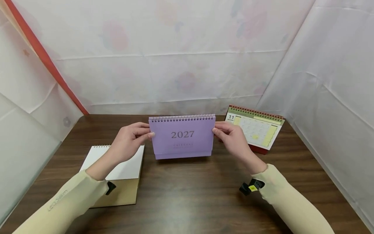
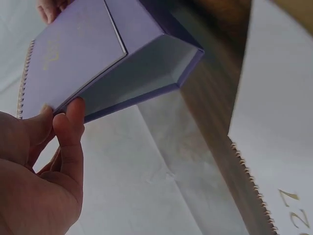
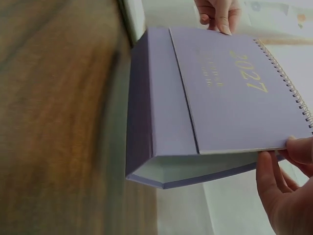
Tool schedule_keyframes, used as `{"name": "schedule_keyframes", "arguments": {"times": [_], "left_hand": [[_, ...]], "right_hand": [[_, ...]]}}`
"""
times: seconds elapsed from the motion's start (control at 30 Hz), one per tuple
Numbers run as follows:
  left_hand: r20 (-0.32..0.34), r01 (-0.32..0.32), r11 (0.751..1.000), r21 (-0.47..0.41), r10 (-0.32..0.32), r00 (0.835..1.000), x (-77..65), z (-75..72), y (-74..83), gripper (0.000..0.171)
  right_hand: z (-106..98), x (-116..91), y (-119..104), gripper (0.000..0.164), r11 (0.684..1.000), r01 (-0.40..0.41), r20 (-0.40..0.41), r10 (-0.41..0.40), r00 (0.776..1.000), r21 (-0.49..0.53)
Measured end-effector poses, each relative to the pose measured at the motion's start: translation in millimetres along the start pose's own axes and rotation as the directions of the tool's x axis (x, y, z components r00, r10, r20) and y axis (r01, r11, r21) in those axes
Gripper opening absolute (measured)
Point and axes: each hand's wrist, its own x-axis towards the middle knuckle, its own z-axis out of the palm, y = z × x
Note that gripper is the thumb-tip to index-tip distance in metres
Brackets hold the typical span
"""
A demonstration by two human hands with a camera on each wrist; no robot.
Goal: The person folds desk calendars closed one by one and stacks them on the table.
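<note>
A purple spiral-bound desk calendar point(image 1: 184, 136) marked 2027 is held between both hands near the back of the table, its base folded into a triangular stand. My left hand point(image 1: 130, 139) pinches its left side edge, thumb on the front cover. On the opposite edge my right hand point(image 1: 232, 136) pinches it the same way. Through the open side of the stand, the left wrist view shows the hollow pale inside point(image 2: 142, 73). In the right wrist view the purple calendar point(image 3: 220, 98) looks slightly raised off the wood, with a gap below its base.
A white calendar with a tan base point(image 1: 122, 191) stands at the left, partly behind the left forearm. At the back right a red-based calendar point(image 1: 257, 126) shows a green and yellow page numbered 11. Pale curtains point(image 1: 187, 78) enclose the wooden table point(image 1: 198, 198) at back and sides.
</note>
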Motion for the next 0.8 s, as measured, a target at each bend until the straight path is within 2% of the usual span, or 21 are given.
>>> {"name": "schedule_keyframes", "arguments": {"times": [0.17,0.37,0.5,0.8], "left_hand": [[0.008,-0.005,1.0,-0.027,0.005,1.0,-8.8,0.4,0.7,0.017],[0.006,-0.015,1.0,-0.02,0.015,1.0,-16.2,8.0,-4.9,0.017],[0.019,-0.027,1.0,0.012,0.027,0.999,-21.0,12.6,-7.5,0.017],[0.075,0.011,0.998,0.06,-0.016,0.997,-30.5,19.6,-10.2,0.01]], "right_hand": [[3.4,-11.6,3.4,0.022,0.999,0.047,0.01,-0.048,0.999,0.015],[7.9,-21.1,10.5,0.017,0.998,0.06,0.014,-0.06,0.998,0.022],[10.3,-25.8,18.4,0.013,0.997,0.076,0.022,-0.076,0.997,-0.001],[15.4,-33.6,33.5,0.009,0.986,0.13,0.086,-0.121,0.989,-0.102]]}}
